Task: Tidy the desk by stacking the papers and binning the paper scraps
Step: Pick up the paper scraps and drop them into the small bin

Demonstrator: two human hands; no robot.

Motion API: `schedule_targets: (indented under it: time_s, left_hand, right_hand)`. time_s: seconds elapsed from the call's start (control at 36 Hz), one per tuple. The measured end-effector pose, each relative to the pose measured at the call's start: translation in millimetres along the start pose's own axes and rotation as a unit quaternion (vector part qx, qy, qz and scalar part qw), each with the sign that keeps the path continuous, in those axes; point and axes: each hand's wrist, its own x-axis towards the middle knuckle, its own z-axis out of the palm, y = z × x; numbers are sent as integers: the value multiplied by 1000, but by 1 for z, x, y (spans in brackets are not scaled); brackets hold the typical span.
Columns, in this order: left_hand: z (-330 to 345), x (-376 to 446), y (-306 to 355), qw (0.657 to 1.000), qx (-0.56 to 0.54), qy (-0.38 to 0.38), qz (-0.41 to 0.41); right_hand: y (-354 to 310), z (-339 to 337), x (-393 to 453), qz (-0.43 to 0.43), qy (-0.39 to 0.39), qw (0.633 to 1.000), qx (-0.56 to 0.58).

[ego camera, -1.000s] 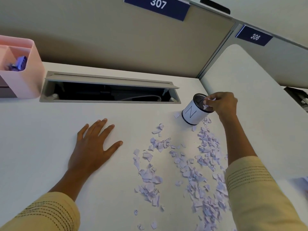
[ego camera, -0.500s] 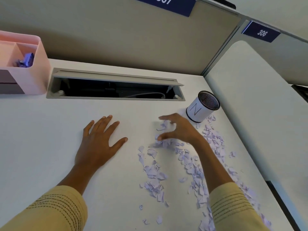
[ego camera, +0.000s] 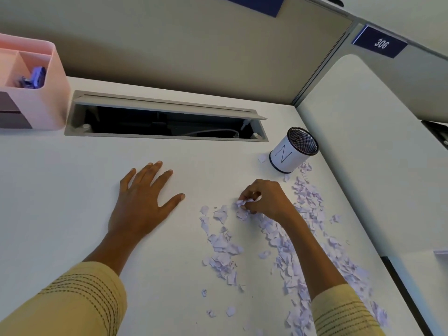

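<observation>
Under the right hand (ego camera: pixel 265 198), at the near end of a long scatter of paper scraps (ego camera: pixel 286 241), the fingers curl and pinch a small bunch of torn bits against the white desk (ego camera: pixel 60 202). Just beyond that hand stands the small mesh bin (ego camera: pixel 293 151) marked N, upright. Off to its side, the left hand (ego camera: pixel 143 202) lies flat on bare desk, fingers spread, well apart from the scraps.
</observation>
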Motion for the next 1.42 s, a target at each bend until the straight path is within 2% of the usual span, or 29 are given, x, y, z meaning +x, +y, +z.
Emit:
schedule_targets:
  time_s: [0.14,0.22,0.28,0.39,0.56,0.61,0.67,0.72,0.78,0.86,0.94,1.03,1.08,1.19,1.28,1.36,1.42]
  left_hand:
    - [1,0,0,1000,1,-2,-6]
    - [1,0,-1,1000,4,-2,-5]
    - [1,0,-1,1000,6,-3,-5]
    - [1,1,-1,1000,4,-6,-3]
    - [-1,0,1,1000,6,-4,-5]
    - [-1,0,1,1000,7,-4,-5]
    - [-1,0,1,1000,6,-7,-3]
    - [-1,0,0,1000,2,-5,-2]
    - [-1,0,0,1000,3,-4,-2]
    - [-2,0,1,1000,-1,-5,-2]
    - [-2,0,1,1000,-1,-4,-2]
    - [-2,0,1,1000,1,-4,-2]
    - [-2,0,1,1000,2,-5,0]
    - [-1,0,0,1000,3,-9,-4]
    - [0,0,0,1000,2,-8,-2]
    - [1,0,-1,1000,5,-6,-1]
    - [1,0,-1,1000,5,-5,-4]
  right_hand:
    - [12,-33,1,47,40,996,57]
    - [15,-67,2,56,132,980,139]
    - [18,-90,8,62,205,965,152]
    - [26,-119,27,73,298,941,145]
    - [32,-125,49,112,293,943,114]
    - [29,-121,51,108,330,935,65]
    - [21,-112,50,82,389,917,27]
    - [11,-95,49,16,411,911,17]
    - [5,-74,51,-35,379,925,-9]
    - [8,-47,59,-62,252,965,-31]
    - [25,-24,68,-20,115,989,-93]
    - [39,-8,64,18,80,990,-113]
    - [47,0,53,2,120,987,-104]
    - [56,7,24,-27,263,963,-56]
    - [67,-3,11,33,334,942,-12]
    - [85,-27,11,118,425,895,63]
    - [99,-46,16,152,457,873,74]
